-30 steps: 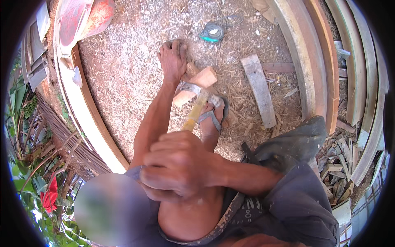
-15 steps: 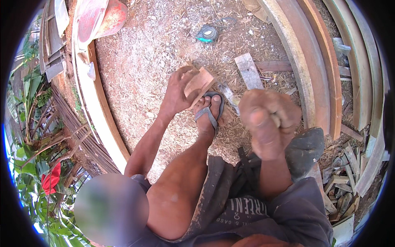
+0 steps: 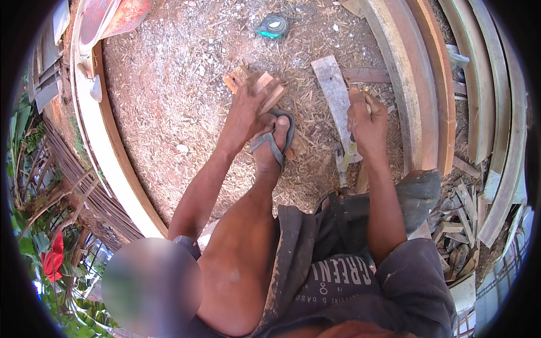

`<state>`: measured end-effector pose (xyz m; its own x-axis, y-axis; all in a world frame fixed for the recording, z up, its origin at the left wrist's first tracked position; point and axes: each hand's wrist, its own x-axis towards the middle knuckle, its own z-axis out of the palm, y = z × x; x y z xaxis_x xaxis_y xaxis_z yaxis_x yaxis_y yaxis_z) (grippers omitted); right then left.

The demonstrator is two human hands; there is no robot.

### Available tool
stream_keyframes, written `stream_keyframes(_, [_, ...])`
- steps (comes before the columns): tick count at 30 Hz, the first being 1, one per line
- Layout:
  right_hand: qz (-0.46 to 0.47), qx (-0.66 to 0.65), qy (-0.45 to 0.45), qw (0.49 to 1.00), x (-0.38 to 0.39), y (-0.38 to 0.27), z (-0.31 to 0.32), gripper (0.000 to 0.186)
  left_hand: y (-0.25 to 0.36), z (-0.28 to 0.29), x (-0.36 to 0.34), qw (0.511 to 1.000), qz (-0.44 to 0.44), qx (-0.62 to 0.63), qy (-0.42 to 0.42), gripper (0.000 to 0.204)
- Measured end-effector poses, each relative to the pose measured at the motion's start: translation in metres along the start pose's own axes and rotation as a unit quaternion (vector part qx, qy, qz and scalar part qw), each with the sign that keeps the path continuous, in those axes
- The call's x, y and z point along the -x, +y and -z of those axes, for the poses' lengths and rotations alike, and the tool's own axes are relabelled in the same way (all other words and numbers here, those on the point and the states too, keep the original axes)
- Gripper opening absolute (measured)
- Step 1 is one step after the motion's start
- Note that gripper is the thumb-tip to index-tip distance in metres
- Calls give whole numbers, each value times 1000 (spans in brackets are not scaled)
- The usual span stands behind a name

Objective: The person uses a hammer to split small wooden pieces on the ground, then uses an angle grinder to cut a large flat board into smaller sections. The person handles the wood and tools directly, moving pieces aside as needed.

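My left hand (image 3: 252, 110) is closed over a short notched wooden block (image 3: 236, 78), pressing it to the ground just beyond my sandalled foot (image 3: 276, 135). Its fingers hide the middle of the block. My right hand (image 3: 367, 121) is closed around a slim tool with yellowish parts (image 3: 352, 149) that show above and below the fist; its exact kind is hidden. That fist overlaps the right edge of a grey board (image 3: 329, 84) lying on the ground. Below the board lies a metal-ended tool (image 3: 341, 172), partly covered.
A teal and black tape measure (image 3: 273, 26) lies at the far middle. Long curved-looking planks (image 3: 394, 73) run along the right, and a pale beam (image 3: 115, 135) edges the left. Wood scraps (image 3: 459, 219) pile up at the lower right. Shavings cover the ground.
My right hand has gone down and away from me, from a raised, blurred fist to beside the grey board. My left hand stays on the block, which now shows more on its left side.
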<state>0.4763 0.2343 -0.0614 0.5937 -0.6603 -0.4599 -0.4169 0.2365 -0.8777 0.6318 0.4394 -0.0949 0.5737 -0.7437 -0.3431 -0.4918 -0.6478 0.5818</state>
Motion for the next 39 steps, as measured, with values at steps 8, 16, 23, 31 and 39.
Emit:
stream_keyframes(8, [-76, -10, 68, 995, 11, 13, 22, 34, -33, 42, 8, 984, -49, -169, 39, 80])
stream_keyframes(16, [-59, 20, 40, 997, 17, 20, 17, 36, -31, 4, -11, 802, -303, -481, -180, 53])
stream_keyframes(23, [-44, 117, 26, 992, 28, 33, 18, 28, -40, 8, -10, 855, -252, -424, -159, 41])
stream_keyframes(31, [-16, 313, -62, 948, 32, 92, 5, 30, -80, 34, 31, 945, 181, -269, -48, 41])
stream_keyframes(39, [8, 466, -48, 883, 37, 103, -6, 49, -76, 2, 68, 922, 178, -238, 247, 51])
